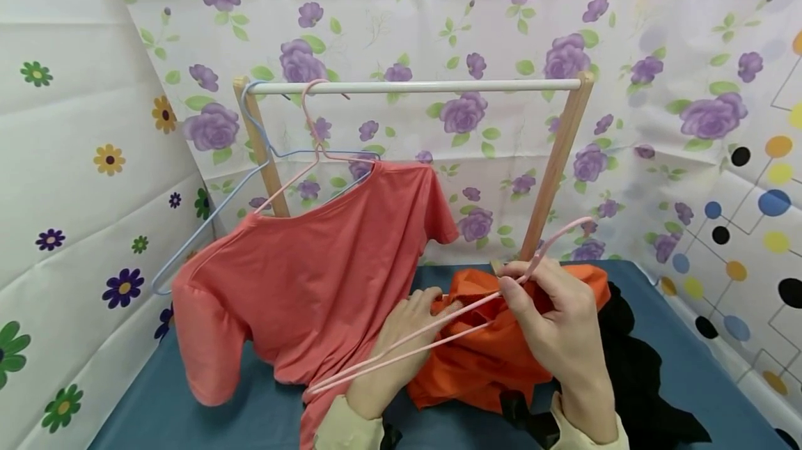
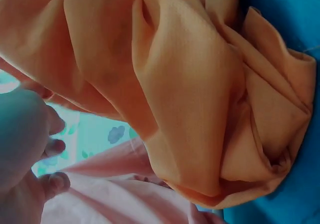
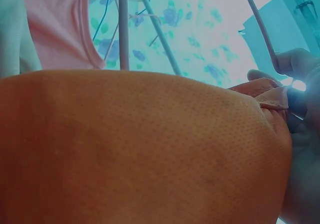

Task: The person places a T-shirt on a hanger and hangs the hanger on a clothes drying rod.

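Your right hand (image 1: 564, 328) is pinching the pink hanger (image 1: 546, 246) over the orange cloth (image 1: 482, 366). At the cloth's left side, your left hand (image 1: 401, 328) is showing bent fingertips (image 2: 59, 182) clearly only in its wrist view; whether they're gripping, I can't tell.

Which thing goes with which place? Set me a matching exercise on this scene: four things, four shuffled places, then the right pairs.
Things
1. coral shirt
2. blue hanger
3. loose pink hanger
4. black cloth

Places
A. on the table, to the right of the orange cloth
B. hooked over the white rail, at its left end
C. in the right grip, off the rail
D. hung from the rail on another pink hanger

Right pairs: 1-D, 2-B, 3-C, 4-A
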`<state>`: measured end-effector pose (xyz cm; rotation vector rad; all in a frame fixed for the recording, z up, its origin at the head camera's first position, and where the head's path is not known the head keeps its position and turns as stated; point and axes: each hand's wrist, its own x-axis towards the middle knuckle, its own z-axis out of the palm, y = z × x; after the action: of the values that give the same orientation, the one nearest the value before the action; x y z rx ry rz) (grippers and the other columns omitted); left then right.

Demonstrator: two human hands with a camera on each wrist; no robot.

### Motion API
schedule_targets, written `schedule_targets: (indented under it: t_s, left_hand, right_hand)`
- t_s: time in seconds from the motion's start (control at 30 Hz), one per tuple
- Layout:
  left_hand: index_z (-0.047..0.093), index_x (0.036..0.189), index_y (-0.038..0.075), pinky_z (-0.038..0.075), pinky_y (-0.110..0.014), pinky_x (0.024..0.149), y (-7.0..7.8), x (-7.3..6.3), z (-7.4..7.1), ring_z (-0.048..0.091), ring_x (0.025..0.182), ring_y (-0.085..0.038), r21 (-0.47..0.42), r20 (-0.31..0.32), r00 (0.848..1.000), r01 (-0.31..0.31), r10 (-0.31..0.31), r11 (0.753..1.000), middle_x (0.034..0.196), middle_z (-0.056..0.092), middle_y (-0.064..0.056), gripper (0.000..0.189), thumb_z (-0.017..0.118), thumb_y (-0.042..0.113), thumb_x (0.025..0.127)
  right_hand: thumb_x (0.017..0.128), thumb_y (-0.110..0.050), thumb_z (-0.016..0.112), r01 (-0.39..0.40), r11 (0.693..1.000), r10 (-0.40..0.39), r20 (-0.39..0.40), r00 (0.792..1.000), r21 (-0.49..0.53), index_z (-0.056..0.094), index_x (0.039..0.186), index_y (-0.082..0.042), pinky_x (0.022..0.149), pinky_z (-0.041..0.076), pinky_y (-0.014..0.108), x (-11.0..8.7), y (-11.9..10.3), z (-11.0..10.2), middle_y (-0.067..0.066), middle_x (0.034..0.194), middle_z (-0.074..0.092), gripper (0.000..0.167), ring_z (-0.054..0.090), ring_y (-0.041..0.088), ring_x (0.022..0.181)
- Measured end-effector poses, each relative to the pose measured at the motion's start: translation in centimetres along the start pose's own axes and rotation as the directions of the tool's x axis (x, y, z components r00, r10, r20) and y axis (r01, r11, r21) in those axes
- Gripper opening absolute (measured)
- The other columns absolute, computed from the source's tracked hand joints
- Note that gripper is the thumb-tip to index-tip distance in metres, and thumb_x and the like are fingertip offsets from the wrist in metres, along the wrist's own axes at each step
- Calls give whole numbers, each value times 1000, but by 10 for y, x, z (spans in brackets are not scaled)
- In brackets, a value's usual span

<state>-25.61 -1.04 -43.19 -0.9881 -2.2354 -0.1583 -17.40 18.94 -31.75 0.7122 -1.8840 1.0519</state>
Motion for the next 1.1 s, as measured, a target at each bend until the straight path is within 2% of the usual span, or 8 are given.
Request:
schedule_targets:
  t_s: [0.1, 0.27, 0.47, 0.6, 0.7, 0.8, 1.0, 1.1]
  left_hand:
    - [59, 127, 25, 44, -31, 65, -1, 0, -1, 54, 89, -23, 21, 6, 999, 51, -51, 998, 120, 53, -9, 38, 61, 9, 93]
    - [60, 126, 21, 43, -32, 68, -7, -2, -2, 53, 91, -24, 30, -39, 994, 104, -103, 994, 119, 56, -8, 41, 64, 6, 88]
    - [64, 119, 12, 42, -34, 69, -13, -2, -4, 56, 97, -24, 26, -189, 976, 112, -105, 993, 115, 62, -5, 35, 71, 11, 84]
    - [67, 114, 11, 44, -36, 69, -19, -2, -8, 57, 94, -24, -4, -251, 962, 112, -109, 994, 109, 63, -6, 31, 72, 8, 84]
    - [67, 115, 11, 47, -41, 75, -24, -2, -12, 58, 95, -26, -59, -237, 961, 130, -141, 990, 110, 64, -6, 29, 66, 5, 86]
    - [68, 116, 11, 47, -40, 78, -27, -3, -18, 58, 97, -27, -95, -217, 960, 158, -175, 983, 111, 65, -6, 28, 62, 5, 89]
    - [71, 110, 13, 43, -35, 66, -36, -7, -28, 57, 89, -25, -97, -238, 949, 190, -208, 977, 105, 68, -4, 22, 69, 10, 88]
    - [71, 108, 13, 43, -35, 66, -41, -7, -34, 56, 89, -24, -111, -241, 945, 201, -223, 973, 107, 67, -3, 20, 68, 8, 88]
  right_hand:
    - [90, -4, 68, 3, 1000, -3, -17, 1000, -8, 72, 100, -6, 58, 41, 19, -1, 0, -4, 0, 85, 64, 11, 50, 8, 66]
    - [90, -1, 67, 0, 999, -1, -50, 999, -32, 72, 99, -7, 55, 41, 18, -2, 3, -12, 1, 86, 65, 12, 51, 7, 65]
    - [90, -2, 68, -6, 992, -6, -98, 995, -125, 72, 99, -5, 56, 41, 16, -1, 13, -19, 2, 84, 65, 11, 51, 5, 65]
    - [90, -5, 68, -20, 980, -7, -135, 991, -198, 72, 99, -3, 57, 40, 14, -2, 19, -24, 3, 82, 64, 10, 48, 3, 64]
    - [90, -7, 68, -38, 971, 0, -160, 987, -234, 72, 97, -2, 60, 39, 14, -2, 24, -27, 4, 83, 64, 9, 47, 4, 66]
    - [90, -9, 68, -59, 959, 10, -177, 984, -276, 71, 94, -2, 62, 37, 14, -2, 28, -29, 6, 86, 66, 8, 48, 6, 70]
    - [91, -11, 67, -74, 940, 11, -187, 982, -333, 70, 95, 1, 62, 35, 17, -4, 38, -32, 10, 84, 64, 13, 45, 9, 70]
    - [93, -12, 65, -71, 935, 7, -184, 983, -347, 69, 97, 2, 61, 33, 19, -5, 43, -34, 10, 79, 61, 14, 42, 9, 67]
